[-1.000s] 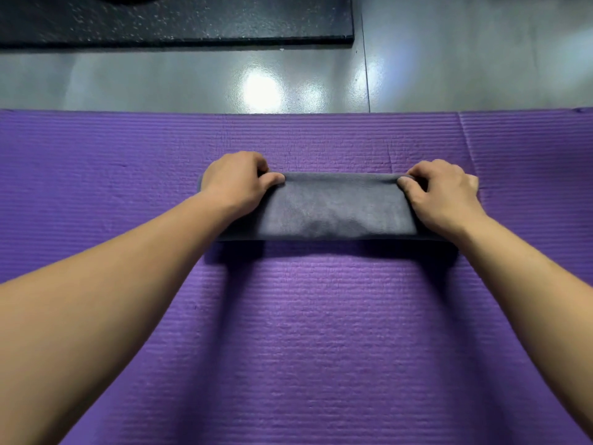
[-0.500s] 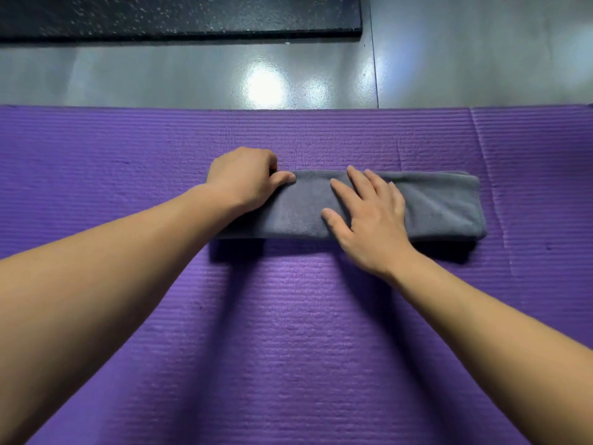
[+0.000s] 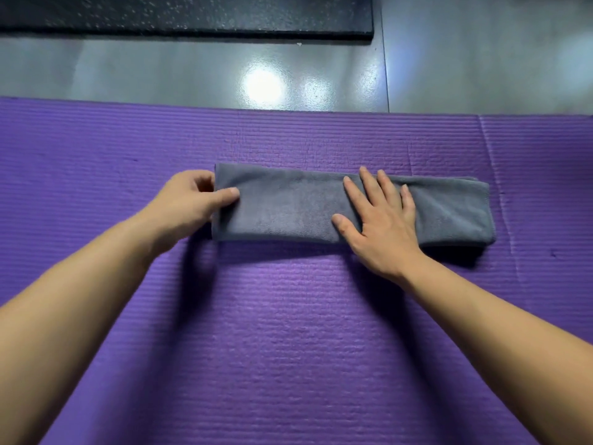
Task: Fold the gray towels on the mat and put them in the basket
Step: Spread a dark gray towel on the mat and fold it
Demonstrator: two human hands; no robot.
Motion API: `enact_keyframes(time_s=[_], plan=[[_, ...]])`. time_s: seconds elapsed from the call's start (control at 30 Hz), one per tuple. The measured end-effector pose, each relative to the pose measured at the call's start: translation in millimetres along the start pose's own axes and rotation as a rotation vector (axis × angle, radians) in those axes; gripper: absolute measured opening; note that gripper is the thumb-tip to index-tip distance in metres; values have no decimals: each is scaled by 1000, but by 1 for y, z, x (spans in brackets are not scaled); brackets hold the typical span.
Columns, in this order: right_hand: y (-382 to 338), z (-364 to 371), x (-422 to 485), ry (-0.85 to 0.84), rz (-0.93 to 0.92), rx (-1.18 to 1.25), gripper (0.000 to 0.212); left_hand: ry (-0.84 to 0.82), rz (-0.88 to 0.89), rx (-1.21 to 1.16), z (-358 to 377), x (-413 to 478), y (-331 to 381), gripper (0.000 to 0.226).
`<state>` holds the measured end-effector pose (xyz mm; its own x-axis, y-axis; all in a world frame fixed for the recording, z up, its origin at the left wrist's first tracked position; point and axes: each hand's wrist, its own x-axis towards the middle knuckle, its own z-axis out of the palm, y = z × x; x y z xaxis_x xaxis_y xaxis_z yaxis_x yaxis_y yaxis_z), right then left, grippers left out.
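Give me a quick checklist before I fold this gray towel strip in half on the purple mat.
1. Left hand pinches the gray towel at its left end: ok.
2. Right hand lies flat near the towel's middle: ok.
3. Towel lies flat on the purple mat: ok.
4. Layers even at the right end: cannot tell.
5. Basket within reach: cannot tell, not in view.

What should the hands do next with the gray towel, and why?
Probably lift the left end and fold it over toward the right end. The left hand pinches the gray towel at its left end, thumb on top, while the right hand lies flat near the middle, pinning it. The towel is a long strip on the purple mat, so another fold seems due.
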<state>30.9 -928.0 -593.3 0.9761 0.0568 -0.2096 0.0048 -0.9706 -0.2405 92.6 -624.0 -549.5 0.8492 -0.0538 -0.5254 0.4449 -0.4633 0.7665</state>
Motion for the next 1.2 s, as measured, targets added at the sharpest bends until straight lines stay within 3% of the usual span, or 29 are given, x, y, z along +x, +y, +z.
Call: enact_keyframes(time_s=[0.07,0.13,0.3,0.4,0.47,0.53,0.6,0.7,0.83,1.03,1.2], plan=[[1,0,0,-5,-1,19,80,239,67,117,17,-3,-8,31],[1,-1,-1,-5,-1,33,80,379,80,379,32,-5,-12,24],[1,-2,-1,-18,-4,15,82,469,55,585,47,-3,-8,26],[1,-1,-1,-22,-13,-16,82,515,72,582,48,-4,1,26],[0,1,-2,-15,-15,-44,81,576,254,642,57,-11,9,36],[0,2,-1,-5,-20,-70,81,477,553,744,76,-19,16,49],[0,2,-1,-8,-26,-76,81,251,690,837,104,-25,18,56],[5,-1,0,-36,-67,-50,83,92,554,1032,132,-24,4,62],[19,-6,-7,-18,-120,-20,82,124,488,1137,137,-17,-12,66],[94,-20,-25,31,117,-132,87,139,493,1163,136,-16,-13,68],[118,-21,-26,19,41,-139,84,132,529,1160,130,-15,-14,69]])
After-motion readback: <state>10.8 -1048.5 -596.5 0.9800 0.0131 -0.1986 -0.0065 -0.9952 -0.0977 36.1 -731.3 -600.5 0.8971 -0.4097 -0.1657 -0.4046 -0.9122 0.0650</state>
